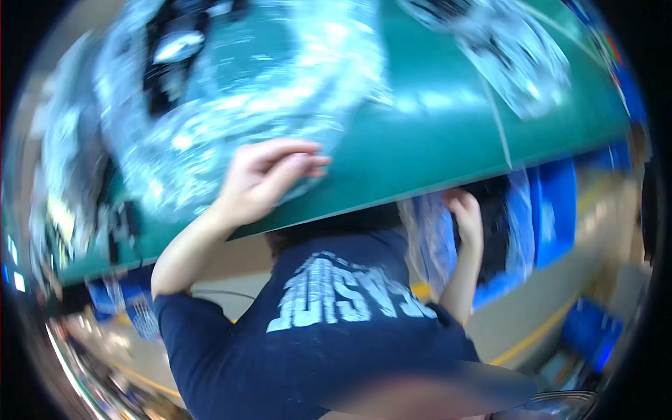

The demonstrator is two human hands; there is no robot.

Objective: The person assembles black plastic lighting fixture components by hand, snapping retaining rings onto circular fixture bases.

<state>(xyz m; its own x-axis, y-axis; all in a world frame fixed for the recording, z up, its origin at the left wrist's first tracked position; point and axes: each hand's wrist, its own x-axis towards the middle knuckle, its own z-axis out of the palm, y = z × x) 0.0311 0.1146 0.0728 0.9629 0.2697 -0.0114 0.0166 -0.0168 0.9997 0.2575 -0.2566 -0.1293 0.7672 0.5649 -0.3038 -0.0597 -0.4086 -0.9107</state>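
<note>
My left hand (269,175) is at the near edge of the green table, its fingers curled in and the thumb close against them. Beside and under it lies a large, crumpled clear plastic bag (273,105); whether the fingers pinch its film cannot be made out. Inside or under the film, at the upper left, sits a dark object (171,59) with shiny parts. My right hand (467,213) is lower, past the table edge, over a blue bin (556,217) lined with clear plastic and holding black contents (492,220). Its fingers bend and are blurred, so their grip is unclear.
Another clear plastic bag (521,66) with contents lies at the right on the green table (420,119). More wrapped items (73,147) stand at the far left. A blue container (591,332) rests on the floor at the lower right.
</note>
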